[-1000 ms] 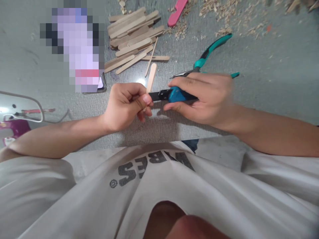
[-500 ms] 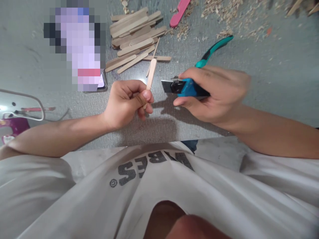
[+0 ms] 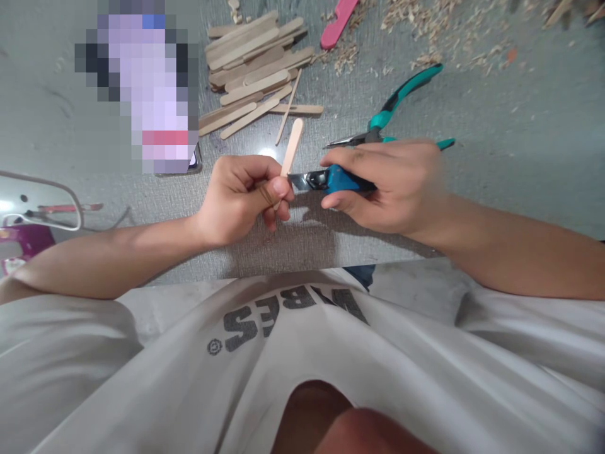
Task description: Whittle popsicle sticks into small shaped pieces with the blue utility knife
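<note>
Left hand [image 3: 236, 198] pinches a flat, round-ended wooden stick [image 3: 291, 146] upright, lower end hidden in the fist; right hand [image 3: 392, 183] wraps a blue utility knife [image 3: 331, 180], handle mostly covered, blade touching the stick above the tabletop [image 3: 496, 139].

My left grip [image 3: 241, 195] fisted, thumb pressed to forefinger; right grip [image 3: 392, 186] curled closed, knuckles up; forearms converge inward.

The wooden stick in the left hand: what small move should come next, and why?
Probably a short, light stroke of the utility knife up the wooden stick. The right hand has the blade at the stick's edge, just above the left hand's pinching fingertips, so cutting away from them looks safest.
</note>
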